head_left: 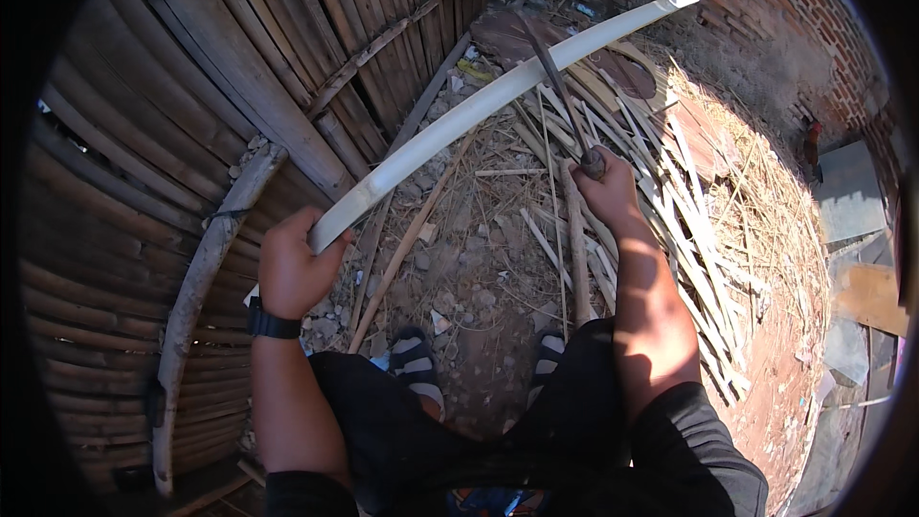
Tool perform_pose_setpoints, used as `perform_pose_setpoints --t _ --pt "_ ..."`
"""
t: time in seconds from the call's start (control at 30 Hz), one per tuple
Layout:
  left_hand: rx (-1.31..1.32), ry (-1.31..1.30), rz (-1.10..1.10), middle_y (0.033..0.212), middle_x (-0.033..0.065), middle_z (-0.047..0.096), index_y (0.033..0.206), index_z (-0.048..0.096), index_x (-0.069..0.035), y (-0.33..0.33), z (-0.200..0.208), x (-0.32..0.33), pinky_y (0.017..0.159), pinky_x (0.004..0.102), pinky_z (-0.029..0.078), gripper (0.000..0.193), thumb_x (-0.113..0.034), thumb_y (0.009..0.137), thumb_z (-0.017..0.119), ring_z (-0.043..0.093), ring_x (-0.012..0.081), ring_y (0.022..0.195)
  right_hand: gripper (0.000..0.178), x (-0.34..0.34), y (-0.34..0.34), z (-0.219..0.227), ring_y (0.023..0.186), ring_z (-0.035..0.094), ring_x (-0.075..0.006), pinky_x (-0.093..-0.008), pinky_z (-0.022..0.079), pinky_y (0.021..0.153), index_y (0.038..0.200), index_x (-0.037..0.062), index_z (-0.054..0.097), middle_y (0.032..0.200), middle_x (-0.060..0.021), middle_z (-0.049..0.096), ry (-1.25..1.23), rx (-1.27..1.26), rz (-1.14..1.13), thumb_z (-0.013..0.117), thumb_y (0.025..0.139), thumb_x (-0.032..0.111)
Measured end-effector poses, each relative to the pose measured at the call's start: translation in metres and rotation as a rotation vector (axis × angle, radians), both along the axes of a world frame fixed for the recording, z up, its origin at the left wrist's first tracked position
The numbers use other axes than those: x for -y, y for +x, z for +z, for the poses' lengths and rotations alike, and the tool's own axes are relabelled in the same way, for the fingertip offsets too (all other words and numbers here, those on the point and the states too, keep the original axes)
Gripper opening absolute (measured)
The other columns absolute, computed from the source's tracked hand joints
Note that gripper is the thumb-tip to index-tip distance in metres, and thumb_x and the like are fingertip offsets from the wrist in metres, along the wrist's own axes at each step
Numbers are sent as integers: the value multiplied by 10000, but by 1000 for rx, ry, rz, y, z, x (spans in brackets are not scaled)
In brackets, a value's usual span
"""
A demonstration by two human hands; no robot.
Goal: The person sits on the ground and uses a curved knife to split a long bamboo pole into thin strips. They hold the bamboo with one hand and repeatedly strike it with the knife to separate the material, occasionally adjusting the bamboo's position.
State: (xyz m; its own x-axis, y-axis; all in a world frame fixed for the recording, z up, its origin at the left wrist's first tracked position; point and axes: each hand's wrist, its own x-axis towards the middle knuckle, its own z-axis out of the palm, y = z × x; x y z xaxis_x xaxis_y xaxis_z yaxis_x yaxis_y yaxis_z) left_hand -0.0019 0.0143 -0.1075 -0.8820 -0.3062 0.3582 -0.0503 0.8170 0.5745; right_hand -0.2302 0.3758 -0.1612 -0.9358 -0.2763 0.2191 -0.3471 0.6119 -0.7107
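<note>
My left hand is closed round the near end of a long, pale split bamboo strip. The strip slants up and away to the right, its far end raised toward the brick wall. In my right hand is the handle of a machete, its long dark blade pointing up and slightly left. The blade crosses the strip past its middle and passes in front of it; whether they touch I cannot tell. A dark watch or band sits on my left wrist.
To the left stands a bamboo-slat wall with a rough pole against it. A brick wall closes the far side. Several split strips lie heaped at the right over straw and rubble. An upright stick stands by my right knee; flat sheets lie far right.
</note>
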Motion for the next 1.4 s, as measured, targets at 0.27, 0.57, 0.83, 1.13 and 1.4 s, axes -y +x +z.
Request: perform_pose_setpoints --t 0.27,0.57,0.83,1.13,1.4 --pt "-7 -3 16 732 167 663 894 672 12 1 -13 5 607 360 481 220 -150 835 807 634 222 642 280 35 41 19 744 643 -421 -444 516 689 972 64 676 759 -196 652 307 -366 339 743 708 127" --pt "12 -179 69 830 220 704 928 695 12 -5 -6 0 645 397 518 259 -158 797 840 712 324 742 334 20 19 -7 692 641 -270 -401 513 700 1021 16 678 789 -155 685 31 -43 49 792 827 263" --pt "16 -116 -1 812 216 690 912 687 16 4 2 0 641 393 513 246 -124 785 844 695 337 718 242 4 22 29 708 652 -365 -441 516 692 993 49 685 768 -192 682 186 -225 142 763 800 174" --pt "0 -62 -6 808 226 682 874 686 -1 -5 -5 -2 647 456 510 256 -184 780 839 674 418 750 205 34 46 23 686 687 -328 -419 521 668 945 44 685 746 -185 685 435 -537 364 761 819 188" --pt "-44 -68 80 792 233 669 869 678 11 -5 -2 0 630 455 499 250 -175 794 826 662 428 734 312 20 19 2 799 679 -418 -497 530 726 1010 44 655 854 -174 706 -29 -43 76 730 729 157"
